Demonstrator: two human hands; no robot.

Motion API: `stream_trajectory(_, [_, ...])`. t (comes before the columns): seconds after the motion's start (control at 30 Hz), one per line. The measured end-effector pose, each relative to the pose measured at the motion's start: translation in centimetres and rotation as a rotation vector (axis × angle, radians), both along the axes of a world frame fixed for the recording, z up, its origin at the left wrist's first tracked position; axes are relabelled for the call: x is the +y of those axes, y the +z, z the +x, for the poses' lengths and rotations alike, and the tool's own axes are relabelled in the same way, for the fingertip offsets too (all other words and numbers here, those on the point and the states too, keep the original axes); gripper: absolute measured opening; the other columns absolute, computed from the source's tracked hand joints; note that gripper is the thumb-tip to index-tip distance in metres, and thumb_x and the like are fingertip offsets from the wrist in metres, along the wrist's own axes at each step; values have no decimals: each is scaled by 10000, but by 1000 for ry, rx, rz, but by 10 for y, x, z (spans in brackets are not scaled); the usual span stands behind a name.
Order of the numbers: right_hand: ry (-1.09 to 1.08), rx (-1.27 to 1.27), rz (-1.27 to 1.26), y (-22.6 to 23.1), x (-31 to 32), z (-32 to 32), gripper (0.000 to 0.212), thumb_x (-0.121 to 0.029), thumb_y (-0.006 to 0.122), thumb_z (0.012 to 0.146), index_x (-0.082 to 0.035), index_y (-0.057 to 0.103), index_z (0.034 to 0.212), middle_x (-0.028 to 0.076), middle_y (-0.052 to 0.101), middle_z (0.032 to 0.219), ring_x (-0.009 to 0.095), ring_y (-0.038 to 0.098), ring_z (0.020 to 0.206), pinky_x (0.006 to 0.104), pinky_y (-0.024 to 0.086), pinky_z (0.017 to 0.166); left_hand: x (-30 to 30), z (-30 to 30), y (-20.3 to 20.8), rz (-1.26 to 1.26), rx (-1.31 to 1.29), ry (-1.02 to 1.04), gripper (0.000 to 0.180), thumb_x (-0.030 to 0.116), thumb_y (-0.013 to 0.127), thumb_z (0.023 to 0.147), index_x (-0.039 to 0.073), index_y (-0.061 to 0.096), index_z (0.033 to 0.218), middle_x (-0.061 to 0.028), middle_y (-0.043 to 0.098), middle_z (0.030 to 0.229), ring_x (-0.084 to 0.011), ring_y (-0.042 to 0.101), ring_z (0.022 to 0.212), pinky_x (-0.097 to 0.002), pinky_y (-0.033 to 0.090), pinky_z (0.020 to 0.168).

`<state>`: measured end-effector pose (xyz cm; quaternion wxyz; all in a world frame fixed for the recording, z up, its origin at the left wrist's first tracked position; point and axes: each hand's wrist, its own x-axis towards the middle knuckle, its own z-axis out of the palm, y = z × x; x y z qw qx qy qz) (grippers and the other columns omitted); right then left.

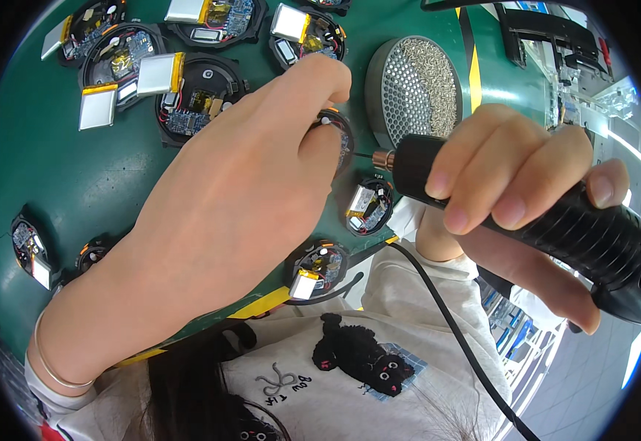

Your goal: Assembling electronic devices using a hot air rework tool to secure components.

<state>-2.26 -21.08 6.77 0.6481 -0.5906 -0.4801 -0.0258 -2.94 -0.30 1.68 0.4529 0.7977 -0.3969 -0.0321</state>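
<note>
My right hand (522, 173) is wrapped round a black electric screwdriver (419, 167) with a copper-coloured collar. Its thin bit points left at a round black watch-like housing (344, 140), and I cannot tell whether the tip touches it. My left hand (254, 169) holds that housing between curled fingers; most of it is hidden behind the hand. Just beyond stands a round grey dish (394, 95) with a perforated plate, its right side heaped with small silver screws (434, 84). Below the bit lies another open housing (369, 206) with a circuit board and a silver battery.
Several open housings (199, 95) with loose silver batteries (160, 74) spread over the green mat (100, 176). One more housing (318, 268) sits by the near edge, marked with yellow tape (261, 303). A black cable (453, 316) runs down past my lap. Yellow-black tape (475, 73) lies beyond the dish.
</note>
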Motion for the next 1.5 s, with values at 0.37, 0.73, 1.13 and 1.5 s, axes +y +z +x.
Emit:
stream_trajectory(0.37, [-176, 180, 420, 1, -3, -6, 670, -593, 643, 807, 9, 482, 1053, 43, 535, 737, 132, 568, 497, 256, 457, 419, -10, 10, 4, -216, 75, 45, 277, -44, 753, 602, 36, 577, 800, -133, 494, 1210, -278, 541, 1103, -376, 464, 871])
stream_trajectory(0.73, [-105, 162, 389, 4, -5, -5, 597, -506, 650, 840, 33, 465, 1018, 67, 550, 700, 128, 583, 438, 235, 499, 356, -10, 9, 5, -79, -114, -54, 291, 53, 760, 616, 37, 522, 783, -124, 519, 1178, -290, 531, 1068, -400, 388, 909])
stream_trajectory(1.13, [9, 86, 198, -3, 2, 3, 738, -612, 598, 827, 27, 428, 1155, 88, 564, 774, 159, 603, 488, 284, 520, 433, -6, 6, 3, -10, -223, -40, 320, 90, 762, 608, 19, 540, 828, -133, 524, 1183, -289, 549, 1052, -414, 398, 892])
stream_trajectory(1.5, [-1, -27, 8, -3, -7, 4, 835, -695, 526, 820, 15, 385, 1235, 107, 528, 870, 188, 598, 576, 308, 476, 489, -2, 2, 0, 46, -44, 15, 360, -9, 763, 600, -61, 566, 897, -187, 489, 1222, -318, 589, 1040, -377, 522, 846])
